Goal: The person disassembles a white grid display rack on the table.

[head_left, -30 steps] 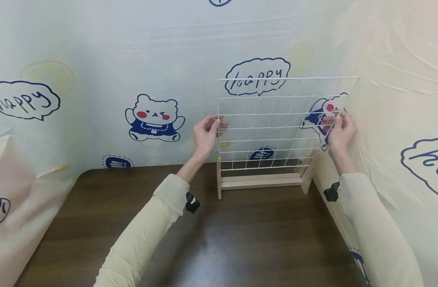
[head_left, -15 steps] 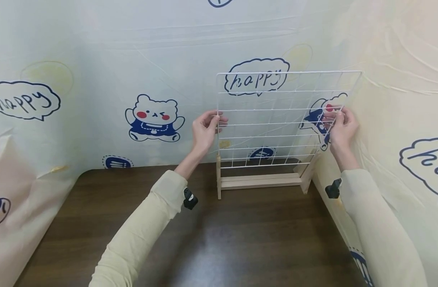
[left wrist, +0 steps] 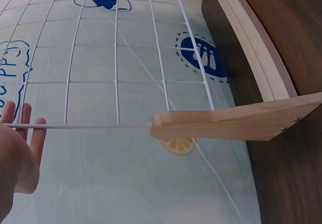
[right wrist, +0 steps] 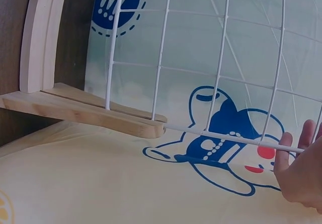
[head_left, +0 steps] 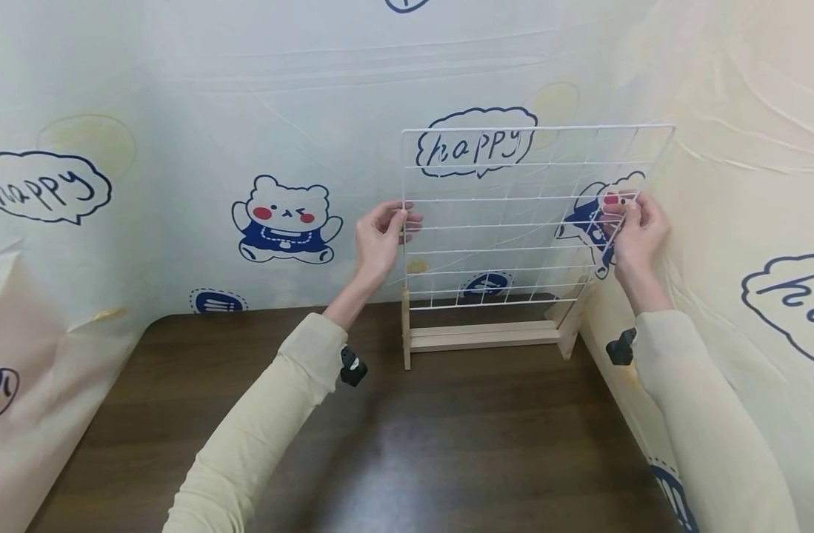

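Note:
A white wire grid panel (head_left: 538,128) stands upright with its lower corners between the two side pieces of a pale wooden stand (head_left: 483,338). My left hand (head_left: 378,240) pinches the panel's left edge wire about halfway up, thumb in front and fingers behind. At the opposite edge, my right hand (head_left: 641,240) grips the right side wire at a similar height. In the left wrist view, the edge wire meets a rounded wooden side piece (left wrist: 226,122). The right wrist view shows the other slotted side piece (right wrist: 90,114), the panel's lower corner within it.
The stand is on a dark brown wooden table (head_left: 407,444), near its back right corner. A pale printed sheet (head_left: 287,96) with bears and "happy" bubbles hangs behind and at both sides, close to my right hand.
The grid panel has risen a little within the stand, its bottom wire now higher above the wooden crossbar. Both hands have moved up slightly with it, while the stand stays in place.

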Demonstrator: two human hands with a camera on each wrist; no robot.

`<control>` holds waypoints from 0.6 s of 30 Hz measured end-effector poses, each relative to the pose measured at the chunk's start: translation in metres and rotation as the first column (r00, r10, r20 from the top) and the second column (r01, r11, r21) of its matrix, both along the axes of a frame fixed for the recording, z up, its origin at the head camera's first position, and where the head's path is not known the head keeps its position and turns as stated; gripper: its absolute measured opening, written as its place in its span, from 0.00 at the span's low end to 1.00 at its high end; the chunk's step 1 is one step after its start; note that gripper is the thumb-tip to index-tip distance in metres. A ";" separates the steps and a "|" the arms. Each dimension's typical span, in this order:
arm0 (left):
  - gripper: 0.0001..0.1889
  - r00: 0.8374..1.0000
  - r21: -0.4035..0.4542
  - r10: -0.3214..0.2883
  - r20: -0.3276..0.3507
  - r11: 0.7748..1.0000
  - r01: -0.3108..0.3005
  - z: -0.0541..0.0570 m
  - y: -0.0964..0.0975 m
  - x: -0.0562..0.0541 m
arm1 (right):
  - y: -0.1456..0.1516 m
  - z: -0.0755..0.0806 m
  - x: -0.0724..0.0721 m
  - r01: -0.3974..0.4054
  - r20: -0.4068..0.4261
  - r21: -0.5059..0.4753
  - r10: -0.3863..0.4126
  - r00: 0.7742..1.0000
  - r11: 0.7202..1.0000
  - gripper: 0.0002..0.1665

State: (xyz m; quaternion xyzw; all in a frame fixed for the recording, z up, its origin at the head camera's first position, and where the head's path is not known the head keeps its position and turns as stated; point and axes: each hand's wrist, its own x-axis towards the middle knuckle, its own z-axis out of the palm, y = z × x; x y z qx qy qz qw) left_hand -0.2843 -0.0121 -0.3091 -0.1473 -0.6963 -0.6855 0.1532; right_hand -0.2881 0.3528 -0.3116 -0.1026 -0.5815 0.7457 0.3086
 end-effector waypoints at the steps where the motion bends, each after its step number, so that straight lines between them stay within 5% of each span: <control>1: 0.11 1.000 0.003 -0.001 0.002 1.000 0.001 0.001 0.000 0.001 | 0.000 0.000 0.000 0.001 -0.001 0.000 -0.001 1.000 1.000 0.15; 13: 0.12 1.000 0.027 -0.015 0.004 1.000 0.015 0.005 0.001 -0.004 | -0.001 0.008 -0.002 0.020 0.043 -0.012 -0.019 0.999 1.000 0.15; 18: 0.13 1.000 0.053 -0.023 -0.006 0.998 0.023 -0.005 0.000 -0.020 | -0.001 0.011 -0.005 0.010 0.016 -0.030 -0.010 1.000 0.999 0.15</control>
